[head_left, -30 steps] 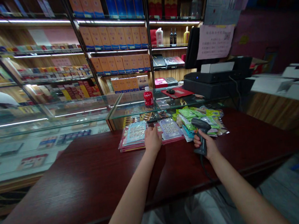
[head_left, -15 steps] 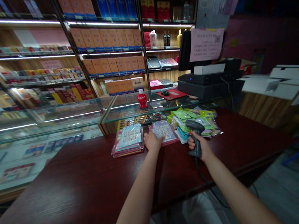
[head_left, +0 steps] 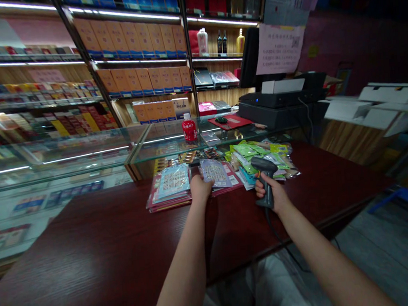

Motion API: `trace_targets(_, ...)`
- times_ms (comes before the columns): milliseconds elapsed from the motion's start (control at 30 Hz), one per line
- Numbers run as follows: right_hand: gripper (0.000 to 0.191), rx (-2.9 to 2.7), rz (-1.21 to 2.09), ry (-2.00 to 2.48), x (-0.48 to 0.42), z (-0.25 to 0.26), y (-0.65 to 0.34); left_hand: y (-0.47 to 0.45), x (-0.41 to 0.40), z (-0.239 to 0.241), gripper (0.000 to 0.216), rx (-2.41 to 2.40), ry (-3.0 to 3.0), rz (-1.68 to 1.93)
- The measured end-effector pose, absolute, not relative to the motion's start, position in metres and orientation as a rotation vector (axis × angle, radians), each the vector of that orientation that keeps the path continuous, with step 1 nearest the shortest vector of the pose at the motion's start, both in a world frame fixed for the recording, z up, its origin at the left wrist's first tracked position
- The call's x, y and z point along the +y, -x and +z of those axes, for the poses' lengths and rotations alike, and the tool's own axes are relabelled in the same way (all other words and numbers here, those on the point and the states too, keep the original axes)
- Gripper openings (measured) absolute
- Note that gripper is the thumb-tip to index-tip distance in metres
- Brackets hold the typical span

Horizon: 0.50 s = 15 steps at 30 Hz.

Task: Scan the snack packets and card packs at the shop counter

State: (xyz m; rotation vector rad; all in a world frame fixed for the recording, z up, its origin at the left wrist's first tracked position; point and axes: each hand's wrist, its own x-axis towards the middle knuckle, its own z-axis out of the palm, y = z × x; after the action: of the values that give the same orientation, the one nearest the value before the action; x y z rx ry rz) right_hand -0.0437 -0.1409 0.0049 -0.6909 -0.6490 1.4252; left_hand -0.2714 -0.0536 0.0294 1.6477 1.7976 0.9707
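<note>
My left hand (head_left: 201, 187) is at the left edge of a flat purple printed packet (head_left: 215, 173). Its thumb lies over the packet's near corner, with the other fingers mostly hidden behind the hand. Under this packet are pink-edged ones (head_left: 235, 180). Just left of the hand sits a stack of flat plastic-wrapped packets (head_left: 173, 183), a light blue one on top. My right hand (head_left: 273, 192) is wrapped round the handle of a dark grey barcode scanner (head_left: 263, 167), its head pointing left and its cable hanging down. Green and yellow plastic bags (head_left: 248, 150) are heaped behind the scanner.
A red-labelled bottle (head_left: 189, 128) stands on the glass display counter (head_left: 147, 150) beyond the dark red table (head_left: 127, 253). At the back right are a monitor (head_left: 249, 57) and a black cash drawer (head_left: 278, 111). White boxes (head_left: 390, 93) are farther right.
The purple packet has slid slightly left with my left hand, uncovering more of the pink-edged packets below. My right hand keeps the scanner in nearly the same place. The view has shifted a little.
</note>
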Motion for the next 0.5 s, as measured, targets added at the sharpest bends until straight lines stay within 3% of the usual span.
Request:
trace_targets(200, 0.036, -0.649, 1.4, 0.714, -0.141, 0.004, 0.045, 0.267, -0.055, 0.032, 0.022, 1.271, -1.01, 1.122)
trace_targets(500, 0.038, -0.674, 1.368, 0.75, -0.154, 0.016, 0.054, 0.263, -0.056, 0.014, 0.02, 1.036, -1.161, 1.384)
